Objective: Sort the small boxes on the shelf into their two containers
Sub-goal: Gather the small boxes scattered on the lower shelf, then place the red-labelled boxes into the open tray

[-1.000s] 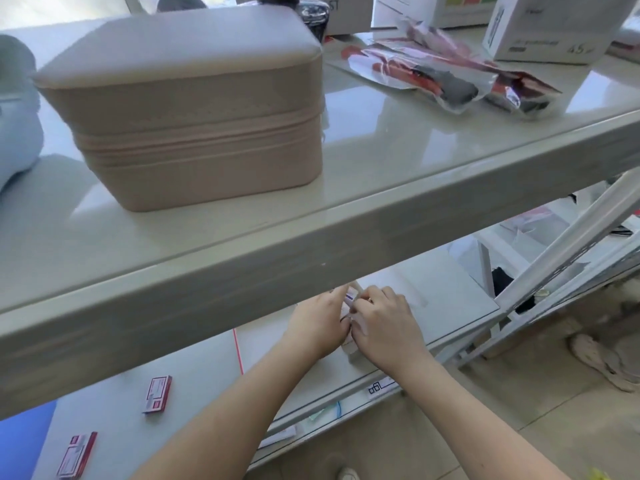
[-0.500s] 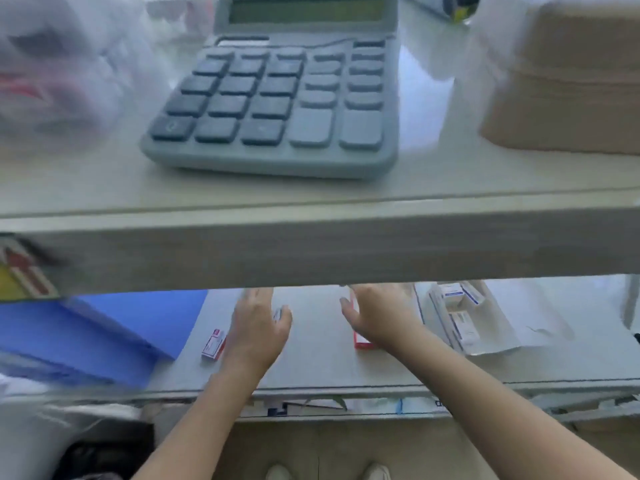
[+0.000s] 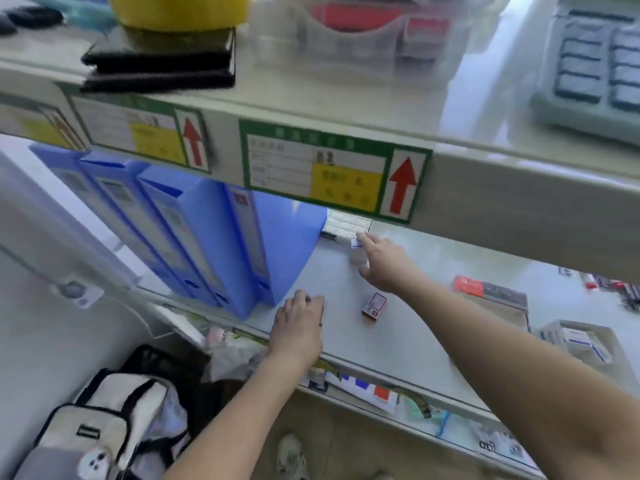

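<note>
On the lower grey shelf (image 3: 398,327) a small red box (image 3: 374,304) lies flat between my hands. My left hand (image 3: 298,323) is curled near the front edge over another small reddish box (image 3: 322,308), of which only an edge shows. Further back, my right hand (image 3: 381,263) reaches under the upper shelf, with finger and thumb around a small white box with a blue mark (image 3: 356,252). At the right stand a clear container of white-and-blue boxes (image 3: 585,341) and a tray with a red-topped pack (image 3: 485,292).
Blue file boxes (image 3: 194,244) stand upright just left of my hands. The upper shelf edge with green arrow labels (image 3: 332,174) overhangs the back of the shelf and carries a calculator (image 3: 595,64). A backpack (image 3: 104,427) sits on the floor below.
The view has swung left along the shelf. My left hand has closed over a small box near the front edge, and my right hand has reached back-left onto the white box.
</note>
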Available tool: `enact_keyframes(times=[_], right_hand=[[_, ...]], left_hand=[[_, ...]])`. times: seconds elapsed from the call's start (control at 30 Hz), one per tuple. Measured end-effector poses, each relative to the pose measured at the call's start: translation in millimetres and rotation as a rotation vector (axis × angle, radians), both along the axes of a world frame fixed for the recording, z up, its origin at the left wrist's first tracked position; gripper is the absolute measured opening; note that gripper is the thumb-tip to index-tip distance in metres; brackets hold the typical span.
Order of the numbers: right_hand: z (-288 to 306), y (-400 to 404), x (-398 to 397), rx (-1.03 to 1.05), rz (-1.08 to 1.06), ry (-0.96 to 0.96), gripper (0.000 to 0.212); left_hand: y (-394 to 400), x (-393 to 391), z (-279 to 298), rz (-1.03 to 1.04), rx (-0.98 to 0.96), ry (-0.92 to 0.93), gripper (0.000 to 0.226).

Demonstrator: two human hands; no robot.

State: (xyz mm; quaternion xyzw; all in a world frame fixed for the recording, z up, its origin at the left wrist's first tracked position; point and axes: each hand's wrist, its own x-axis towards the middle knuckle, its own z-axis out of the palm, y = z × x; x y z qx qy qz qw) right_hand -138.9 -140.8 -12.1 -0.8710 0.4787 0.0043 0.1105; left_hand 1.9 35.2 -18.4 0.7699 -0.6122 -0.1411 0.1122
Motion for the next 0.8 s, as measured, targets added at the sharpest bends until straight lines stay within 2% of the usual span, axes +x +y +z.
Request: enact_keyframes(times=[0.17,0.33,0.47,0.6,0.8], right_hand=[[-5,-1,7,-0.088,-0.025,-0.142,0.023],[5,22,-7,-0.109,-0.032,-0.283,0.026],[23,48,-36,-0.147,-0.06,-0.439,0.017],[40,77,-93,-0.213,-0.12,-0.481,0.018],[48,119,-210,-0.278,-0.371,-0.529,0.022]], left_hand=[[-4,7,0,-0.012,0.006,0.02,0.045],[-11,12,0,0.013,0.006,0.099,0.044],[-14,7,4,0.04,-0.111,0.133,0.043],[-21,-23,14,-0.065,-0.205,0.212,0.038],[-40,-104,28,-0.276,-0.276,0.359,0.036]])
